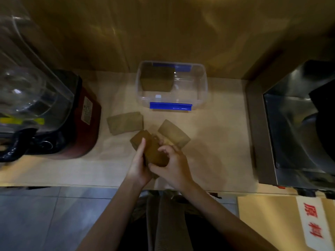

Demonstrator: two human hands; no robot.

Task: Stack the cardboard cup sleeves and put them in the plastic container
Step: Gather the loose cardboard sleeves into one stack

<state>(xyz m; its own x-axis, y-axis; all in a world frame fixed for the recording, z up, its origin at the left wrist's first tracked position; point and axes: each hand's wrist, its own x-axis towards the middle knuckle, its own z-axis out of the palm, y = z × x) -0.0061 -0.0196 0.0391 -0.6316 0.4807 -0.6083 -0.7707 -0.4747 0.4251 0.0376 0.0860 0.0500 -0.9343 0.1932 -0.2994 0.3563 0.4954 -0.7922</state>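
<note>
I hold a stack of brown cardboard cup sleeves (150, 147) between both hands over the counter. My left hand (140, 165) grips its left side with the index finger laid along it. My right hand (174, 163) is curled around its near right end. Two more sleeve piles lie flat on the counter: one (125, 123) to the left and one (174, 133) to the right of the stack. The clear plastic container (203, 87) with blue clips stands behind them, open, with a stack of sleeves (156, 79) in its left half.
A blender with a dark red base (79, 120) and clear jar stands at the left. A steel machine (290, 124) fills the right side. A wooden wall (163, 33) backs the counter. A cardboard box with red characters (308, 220) sits at lower right.
</note>
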